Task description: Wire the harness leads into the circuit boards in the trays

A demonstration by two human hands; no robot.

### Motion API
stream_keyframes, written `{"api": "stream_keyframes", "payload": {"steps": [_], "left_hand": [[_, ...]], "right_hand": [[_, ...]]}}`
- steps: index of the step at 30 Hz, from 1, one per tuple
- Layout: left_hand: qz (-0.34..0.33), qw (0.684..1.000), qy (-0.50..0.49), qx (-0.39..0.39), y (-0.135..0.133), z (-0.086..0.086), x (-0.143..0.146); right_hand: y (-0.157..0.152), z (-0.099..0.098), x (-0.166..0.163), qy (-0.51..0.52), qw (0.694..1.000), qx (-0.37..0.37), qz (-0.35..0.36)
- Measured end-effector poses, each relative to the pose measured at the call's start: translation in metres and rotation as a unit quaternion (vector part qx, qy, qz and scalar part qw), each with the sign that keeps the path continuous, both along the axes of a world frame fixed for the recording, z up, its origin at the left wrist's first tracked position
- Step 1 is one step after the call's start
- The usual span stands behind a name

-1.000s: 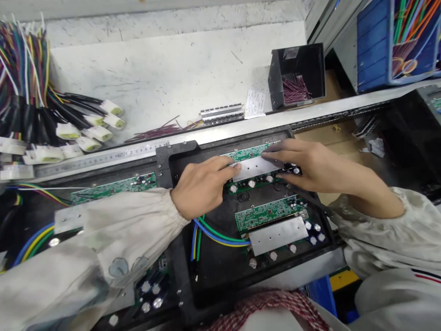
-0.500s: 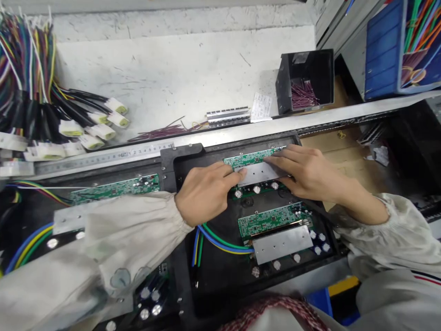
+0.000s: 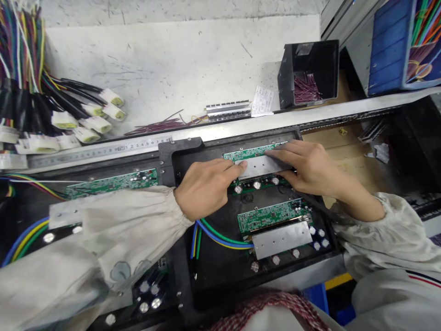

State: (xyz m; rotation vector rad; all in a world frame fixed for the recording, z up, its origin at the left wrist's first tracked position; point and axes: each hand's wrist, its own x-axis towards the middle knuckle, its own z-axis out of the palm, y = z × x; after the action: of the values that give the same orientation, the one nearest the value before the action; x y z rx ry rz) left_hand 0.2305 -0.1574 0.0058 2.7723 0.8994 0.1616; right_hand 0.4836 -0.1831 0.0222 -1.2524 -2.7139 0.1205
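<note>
A green circuit board [image 3: 246, 152] with a silver metal plate [image 3: 257, 168] lies in the upper part of the black tray [image 3: 220, 285]. My left hand [image 3: 206, 188] grips the left end of this board, its thumb against the plate. At the right end, my right hand [image 3: 306, 168] has its fingers over the board and its thumb low by the plate's edge. Below sits a second circuit board [image 3: 258, 219], also with a metal plate [image 3: 282, 240] and with blue, yellow and green wires [image 3: 220, 239] running from its left side. My fingers partly cover the upper board's ends.
A neighbouring tray on the left holds another circuit board [image 3: 113, 182], partly under my left sleeve. Behind are a steel ruler [image 3: 99, 151], wire harnesses with white connectors [image 3: 86, 133], a black bin [image 3: 285, 78] of purple wires and a blue bin [image 3: 389, 50] of coloured wires.
The camera view has shifted slightly. Both hands stay on the upper board, with the right fingers moved only a little; the board looks unmoved in the tray.
</note>
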Motion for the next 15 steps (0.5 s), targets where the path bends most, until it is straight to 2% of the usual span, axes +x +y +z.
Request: {"api": "stream_keyframes", "payload": {"steps": [8,15], "left_hand": [[-0.016,1.0,0.016,-0.008,-0.0005,0.0004,-0.0009],[-0.028,1.0,0.009,0.0,-0.0001,-0.0009,-0.0009]], "right_hand": [[0.0003,0.0033,0.0025,-0.015,1.0,-0.013,0.02],[-0.0024,0.0032,-0.001,-0.043,0.999,0.011,0.026]]}}
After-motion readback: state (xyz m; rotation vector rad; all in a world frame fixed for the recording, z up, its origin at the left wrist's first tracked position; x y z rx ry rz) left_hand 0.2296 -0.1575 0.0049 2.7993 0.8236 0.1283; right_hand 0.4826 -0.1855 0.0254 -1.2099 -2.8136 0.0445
